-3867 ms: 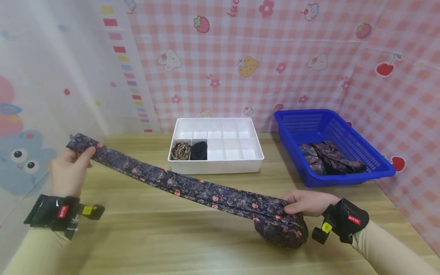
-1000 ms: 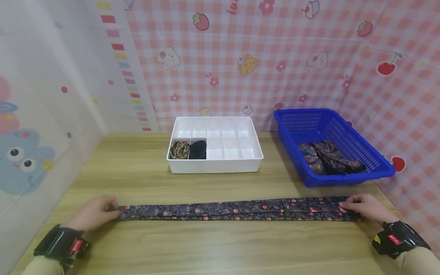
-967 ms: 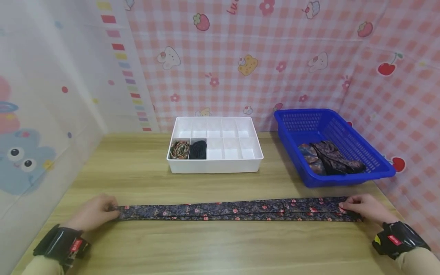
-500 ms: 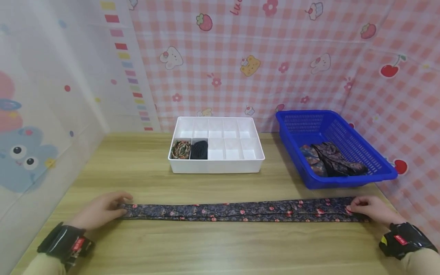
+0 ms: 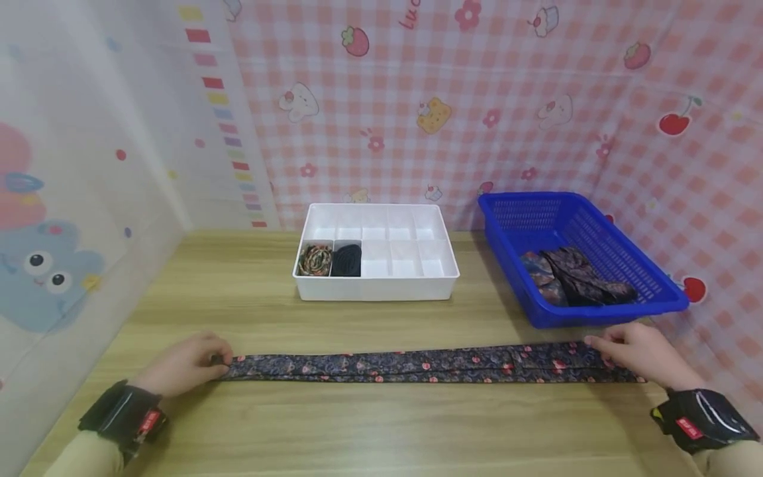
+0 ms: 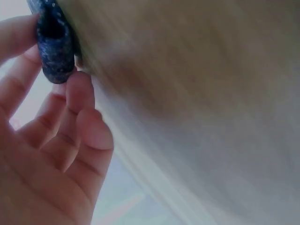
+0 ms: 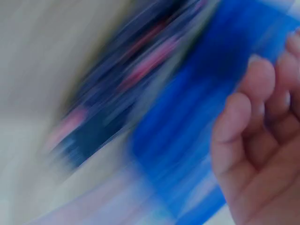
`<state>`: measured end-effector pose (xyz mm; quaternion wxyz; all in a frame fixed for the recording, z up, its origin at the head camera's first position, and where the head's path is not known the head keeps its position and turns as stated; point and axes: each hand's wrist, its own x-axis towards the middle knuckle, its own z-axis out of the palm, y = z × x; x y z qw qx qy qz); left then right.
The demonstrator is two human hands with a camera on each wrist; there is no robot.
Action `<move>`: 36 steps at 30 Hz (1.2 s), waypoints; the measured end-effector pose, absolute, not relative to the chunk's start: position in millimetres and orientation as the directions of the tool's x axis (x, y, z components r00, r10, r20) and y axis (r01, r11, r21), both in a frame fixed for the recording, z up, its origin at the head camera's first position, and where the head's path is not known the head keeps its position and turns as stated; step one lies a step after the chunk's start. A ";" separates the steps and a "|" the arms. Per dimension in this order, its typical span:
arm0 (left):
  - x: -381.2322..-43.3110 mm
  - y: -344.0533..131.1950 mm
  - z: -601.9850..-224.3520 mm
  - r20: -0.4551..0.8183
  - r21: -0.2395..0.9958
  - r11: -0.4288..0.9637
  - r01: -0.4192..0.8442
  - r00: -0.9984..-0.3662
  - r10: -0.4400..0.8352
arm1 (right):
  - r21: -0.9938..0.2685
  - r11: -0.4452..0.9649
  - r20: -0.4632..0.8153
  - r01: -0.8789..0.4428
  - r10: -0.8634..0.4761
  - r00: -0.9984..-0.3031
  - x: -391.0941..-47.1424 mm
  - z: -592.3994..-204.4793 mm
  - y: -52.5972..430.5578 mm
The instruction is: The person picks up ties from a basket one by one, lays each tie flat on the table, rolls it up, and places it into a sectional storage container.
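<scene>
A dark floral scarf-like cloth (image 5: 381, 366), folded lengthwise into a long narrow strip, lies flat across the table in front of me. At its left end my left hand (image 5: 189, 363) pinches the cloth. The left wrist view shows the folded end (image 6: 57, 54) as a small loop between thumb and fingers. By the strip's other end, my right hand (image 5: 646, 354) hovers with loosely bent fingers. In the right wrist view its fingers (image 7: 234, 117) hold nothing, and the cloth (image 7: 122, 84) is blurred, apart from them.
Behind the strip stands a white divided box (image 5: 375, 289); two front-left compartments hold a coiled patterned cloth (image 5: 316, 260) and a coiled black cloth (image 5: 347, 260). A blue basket (image 5: 602, 317) at the right contains crumpled dark cloths (image 5: 587, 278). Patterned curtains close the back and sides.
The cloth has gone from being stretched in the air, with a bunched right end, to lying flat. Most recently my right hand has let go of its end and lifted slightly.
</scene>
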<state>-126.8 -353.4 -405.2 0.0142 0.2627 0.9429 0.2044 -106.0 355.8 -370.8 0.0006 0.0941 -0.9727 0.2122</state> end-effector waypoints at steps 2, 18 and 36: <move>-124.8 -354.3 -403.6 0.079 0.400 0.760 0.511 -0.846 0.527 | -0.447 0.834 0.022 -0.324 -0.352 -0.936 -106.5 -361.0 311.9; -108.8 -356.9 -394.6 0.061 0.466 0.758 0.457 -0.871 0.488 | -0.679 0.471 -0.260 -0.564 -0.872 -0.415 -159.0 -385.5 -55.6; -126.4 -291.9 -363.0 0.194 0.533 0.593 0.604 -0.769 0.609 | -0.906 0.413 -0.279 -0.093 -0.748 -0.602 -175.3 -398.4 -79.7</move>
